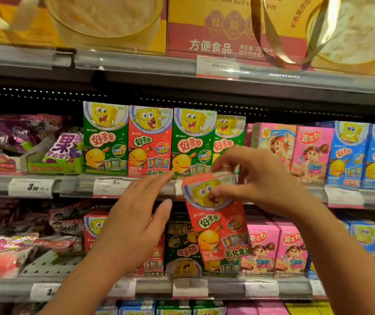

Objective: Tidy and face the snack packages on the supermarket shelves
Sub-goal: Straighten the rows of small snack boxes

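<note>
My right hand (pixel 253 178) pinches the top of a red snack box (pixel 218 226) with a yellow cartoon sponge on it, held tilted in front of the shelves. My left hand (pixel 136 214) hovers open to the left of the box, fingers straight and apart from it. On the middle shelf stands a row of like boxes: a green box (pixel 105 138), a red box (pixel 150 142), a second green box (pixel 193 142) and a third green box (pixel 228 133) set further back. Pink boxes (pixel 311 153) and blue boxes (pixel 346 153) follow to the right.
Purple and pink candy bags (pixel 18 135) fill the left of the middle shelf. The lower shelf holds a dark green box (pixel 182 246), pink boxes (pixel 277 248) and pink bags (pixel 11 253). Large yellow gift cartons (pixel 234 26) sit on the top shelf. Price tags (pixel 30 187) line the shelf rails.
</note>
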Action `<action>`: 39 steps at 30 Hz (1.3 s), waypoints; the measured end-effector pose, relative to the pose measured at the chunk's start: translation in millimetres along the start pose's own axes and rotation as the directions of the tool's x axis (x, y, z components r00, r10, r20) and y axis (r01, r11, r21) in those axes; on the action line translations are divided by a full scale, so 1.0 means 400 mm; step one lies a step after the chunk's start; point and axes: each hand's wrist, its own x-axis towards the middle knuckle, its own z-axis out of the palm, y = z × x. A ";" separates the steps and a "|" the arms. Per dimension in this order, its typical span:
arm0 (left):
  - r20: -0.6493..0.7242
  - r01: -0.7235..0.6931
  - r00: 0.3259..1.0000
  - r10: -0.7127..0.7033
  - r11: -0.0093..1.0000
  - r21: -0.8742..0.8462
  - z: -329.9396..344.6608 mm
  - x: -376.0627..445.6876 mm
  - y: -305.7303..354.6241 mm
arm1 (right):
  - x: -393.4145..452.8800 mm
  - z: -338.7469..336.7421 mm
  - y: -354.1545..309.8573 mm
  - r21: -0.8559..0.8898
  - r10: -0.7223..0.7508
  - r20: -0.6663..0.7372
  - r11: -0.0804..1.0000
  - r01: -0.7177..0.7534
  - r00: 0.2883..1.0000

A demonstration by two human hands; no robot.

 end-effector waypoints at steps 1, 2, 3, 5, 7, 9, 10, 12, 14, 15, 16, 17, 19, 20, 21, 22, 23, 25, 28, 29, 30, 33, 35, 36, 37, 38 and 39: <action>-0.025 0.000 1.000 0.000 1.000 -0.026 -0.013 -0.003 0.005 | 0.003 0.022 -0.008 0.011 -0.022 0.010 1.000 0.022 1.000; -0.036 -0.009 0.999 0.008 0.999 -0.037 -0.024 -0.005 0.011 | 0.009 0.043 -0.018 0.029 -0.038 0.018 0.999 0.037 0.999; -0.036 -0.018 0.999 0.017 0.999 -0.031 -0.035 -0.006 0.017 | 0.016 0.063 -0.029 0.052 -0.048 0.025 0.998 0.047 0.999; -0.030 -0.032 0.999 0.032 0.999 0.009 -0.054 -0.007 0.021 | 0.034 0.098 -0.054 0.093 -0.077 0.030 0.993 0.074 0.997; -0.026 -0.041 0.999 0.042 0.999 0.027 -0.076 -0.010 0.012 | 0.055 0.129 -0.077 0.102 -0.128 0.014 0.987 0.125 0.992; -0.014 -0.038 0.999 0.039 0.998 0.045 -0.103 -0.018 -0.006 | 0.076 0.153 -0.099 0.119 -0.161 -0.010 0.980 0.161 0.987; -0.010 -0.034 0.999 0.035 0.997 0.068 -0.117 -0.023 -0.015 | 0.085 0.164 -0.108 0.141 -0.168 -0.018 0.976 0.168 0.986; -0.011 -0.025 1.000 0.027 0.994 0.102 -0.140 -0.036 -0.035 | 0.101 0.185 -0.123 0.182 -0.182 -0.015 0.966 0.181 0.983; -0.032 -0.001 0.999 0.005 0.994 0.110 -0.160 -0.053 -0.051 | 0.117 0.202 -0.140 0.214 -0.195 0.003 0.958 0.190 0.981; -0.047 0.014 0.999 -0.008 0.993 0.118 -0.169 -0.063 -0.059 | 0.127 0.208 -0.148 0.234 -0.200 -0.001 0.953 0.194 0.980; -0.061 0.026 0.998 -0.018 0.991 0.133 -0.178 -0.073 -0.068 | 0.138 0.211 -0.155 0.252 -0.200 -0.017 0.947 0.198 0.980; -0.078 0.035 0.997 -0.024 0.988 0.152 -0.188 -0.083 -0.077 | 0.153 0.211 -0.163 0.260 -0.199 -0.042 0.944 0.204 0.979; -0.103 0.058 0.994 -0.040 0.984 0.171 -0.208 -0.098 -0.094 | 0.193 0.207 -0.178 0.204 -0.211 -0.112 0.951 0.230 0.971; -0.105 0.070 0.993 -0.052 0.983 0.168 -0.218 -0.105 -0.101 | 0.217 0.205 -0.185 0.137 -0.225 -0.143 0.960 0.244 0.964; -0.104 0.076 0.993 -0.060 0.984 0.161 -0.226 -0.110 -0.106 | 0.244 0.204 -0.191 0.055 -0.239 -0.167 0.966 0.251 0.957; -0.103 0.079 0.993 -0.064 0.985 0.152 -0.233 -0.116 -0.110 | 0.272 0.205 -0.197 -0.035 -0.248 -0.183 0.969 0.246 0.951; -0.105 0.083 0.992 -0.068 0.986 0.143 -0.239 -0.121 -0.113 | 0.301 0.208 -0.202 -0.124 -0.248 -0.194 0.966 0.227 0.949; -0.112 0.095 0.990 -0.080 0.987 0.131 -0.251 -0.129 -0.120 | 0.356 0.216 -0.209 -0.288 -0.224 -0.202 0.944 0.161 0.953; -0.113 0.101 0.990 -0.086 0.986 0.135 -0.266 -0.139 -0.136 | 0.424 0.230 -0.208 -0.448 -0.163 -0.143 0.890 0.083 0.976; -0.109 0.105 0.990 -0.090 0.985 0.138 -0.272 -0.142 -0.142 | 0.440 0.234 -0.206 -0.474 -0.132 -0.117 0.878 0.062 0.984; -0.105 0.106 0.990 -0.092 0.984 0.140 -0.278 -0.145 -0.148 | 0.452 0.238 -0.203 -0.495 -0.101 -0.093 0.868 0.042 0.991; -0.099 0.100 0.991 -0.087 0.985 0.138 -0.295 -0.154 -0.164 | 0.472 0.249 -0.201 -0.538 -0.035 -0.017 0.843 0.020 0.999; -0.099 0.095 0.992 -0.082 0.986 0.136 -0.306 -0.159 -0.174 | 0.472 0.251 -0.203 -0.525 -0.027 -0.006 0.851 0.020 1.000; -0.103 0.094 0.991 -0.080 0.986 0.135 -0.310 -0.160 -0.180 | 0.471 0.250 -0.206 -0.504 -0.036 -0.018 0.864 0.022 0.999; -0.108 0.092 0.991 -0.078 0.987 0.133 -0.313 -0.161 -0.185 | 0.468 0.248 -0.210 -0.475 -0.047 -0.036 0.880 0.025 0.998; -0.114 0.089 0.991 -0.074 0.987 0.130 -0.317 -0.160 -0.189 | 0.466 0.245 -0.216 -0.437 -0.058 -0.055 0.899 0.028 0.997; -0.117 0.085 0.991 -0.070 0.988 0.128 -0.319 -0.160 -0.193 | 0.463 0.241 -0.223 -0.392 -0.063 -0.073 0.920 0.030 0.995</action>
